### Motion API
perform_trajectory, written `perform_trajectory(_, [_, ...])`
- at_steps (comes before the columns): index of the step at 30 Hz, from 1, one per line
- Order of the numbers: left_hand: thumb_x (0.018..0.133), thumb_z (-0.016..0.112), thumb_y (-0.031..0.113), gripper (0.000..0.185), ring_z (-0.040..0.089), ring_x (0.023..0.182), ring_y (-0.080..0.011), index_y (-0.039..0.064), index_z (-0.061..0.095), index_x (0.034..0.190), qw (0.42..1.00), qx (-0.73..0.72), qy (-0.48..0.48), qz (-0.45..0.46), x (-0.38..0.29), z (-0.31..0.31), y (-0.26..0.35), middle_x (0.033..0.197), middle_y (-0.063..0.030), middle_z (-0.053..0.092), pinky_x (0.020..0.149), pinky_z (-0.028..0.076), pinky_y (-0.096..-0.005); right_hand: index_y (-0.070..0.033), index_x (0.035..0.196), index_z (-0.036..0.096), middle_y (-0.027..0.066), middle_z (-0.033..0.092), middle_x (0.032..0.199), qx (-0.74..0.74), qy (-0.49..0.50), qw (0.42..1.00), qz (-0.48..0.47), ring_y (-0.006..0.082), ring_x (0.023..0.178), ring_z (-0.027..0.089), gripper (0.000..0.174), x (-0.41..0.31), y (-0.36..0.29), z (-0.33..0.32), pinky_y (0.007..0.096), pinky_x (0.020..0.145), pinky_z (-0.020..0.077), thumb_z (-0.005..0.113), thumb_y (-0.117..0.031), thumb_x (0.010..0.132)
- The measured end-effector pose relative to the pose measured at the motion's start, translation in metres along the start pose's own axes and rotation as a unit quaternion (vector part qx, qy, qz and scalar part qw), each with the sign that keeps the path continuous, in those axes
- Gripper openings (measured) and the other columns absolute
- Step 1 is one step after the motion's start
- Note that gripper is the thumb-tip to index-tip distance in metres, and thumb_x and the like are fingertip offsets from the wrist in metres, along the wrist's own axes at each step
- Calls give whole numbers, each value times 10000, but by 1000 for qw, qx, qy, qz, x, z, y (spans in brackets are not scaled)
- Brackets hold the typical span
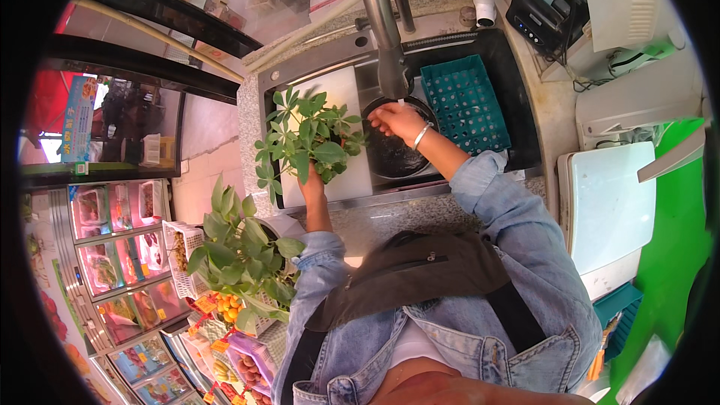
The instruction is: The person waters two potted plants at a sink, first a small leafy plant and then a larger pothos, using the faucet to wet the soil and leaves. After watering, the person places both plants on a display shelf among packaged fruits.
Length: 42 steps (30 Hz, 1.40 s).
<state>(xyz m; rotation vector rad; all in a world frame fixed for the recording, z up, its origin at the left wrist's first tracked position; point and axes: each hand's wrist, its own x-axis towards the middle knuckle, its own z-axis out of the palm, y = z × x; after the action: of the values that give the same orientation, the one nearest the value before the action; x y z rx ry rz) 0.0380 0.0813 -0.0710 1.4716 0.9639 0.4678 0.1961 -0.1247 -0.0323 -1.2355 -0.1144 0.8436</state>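
My left hand point(313, 181) reaches in under a leafy green plant point(308, 129) and grips it low down; its fingers are mostly hidden by leaves. The plant is above a white cutting board point(349, 188) laid over the left part of the sink. My right hand point(398, 121), with a silver bangle point(422, 136) at the wrist, is just below the spout of a metal faucet point(392, 70). Its fingers are loosely bent, and I see nothing held in them. Beneath that hand, a dark round basin point(396, 154) holds what looks like water.
A green perforated basket point(466, 104) sits in the sink's right side. Past it are a black printer-like device point(548, 14) and a white-topped appliance point(610, 205). Another leafy plant point(247, 253) stands by my left elbow, near fruit trays point(253, 368) and a glass-doored display fridge point(121, 259).
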Motion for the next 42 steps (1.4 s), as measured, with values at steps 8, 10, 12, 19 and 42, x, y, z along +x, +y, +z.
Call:
perform_trajectory(8, [834, 392, 188, 254, 492, 695, -117, 8, 441, 1007, 999, -45, -11, -10, 0, 2, -2, 856, -55, 516, 567, 394, -232, -3, 840, 581, 52, 579, 791, -63, 0, 998, 30, 116, 670, 512, 369, -3, -5, 29, 235, 600, 404, 588, -348, 711])
perform_trajectory(10, [834, 392, 190, 258, 493, 701, -118, 7, 440, 1009, 999, -38, -4, -10, 1, 2, -3, 863, -56, 515, 571, 395, -233, 3, 828, 595, 50, 588, 778, -110, -9, 993, 34, 109, 669, 515, 373, 3, -8, 46, 237, 612, 409, 613, -343, 690])
perform_trajectory(12, [831, 393, 194, 263, 493, 704, -119, 4, 442, 1006, 1000, -27, -8, -1, 2, 0, -4, 864, -57, 514, 574, 396, -235, 3, 805, 606, 47, 593, 742, -49, -32, 998, 15, 100, 653, 515, 350, 8, -7, 58, 237, 616, 412, 630, -322, 676])
perform_trajectory(19, [820, 398, 205, 267, 488, 678, -115, 0, 460, 979, 999, 24, 1, 32, 1, -1, -7, 833, -61, 513, 564, 395, -240, 26, 814, 579, 26, 570, 711, -26, -33, 999, 26, 89, 640, 506, 202, 15, 10, 50, 207, 567, 398, 584, -159, 734])
perform_trajectory(42, [824, 402, 197, 244, 503, 692, -127, -16, 449, 932, 998, 27, 4, 52, 6, 0, -12, 804, -63, 511, 589, 407, -245, 29, 813, 544, 66, 571, 669, -19, -68, 997, -13, 104, 626, 521, 180, -13, 35, 62, 223, 577, 413, 571, -104, 695])
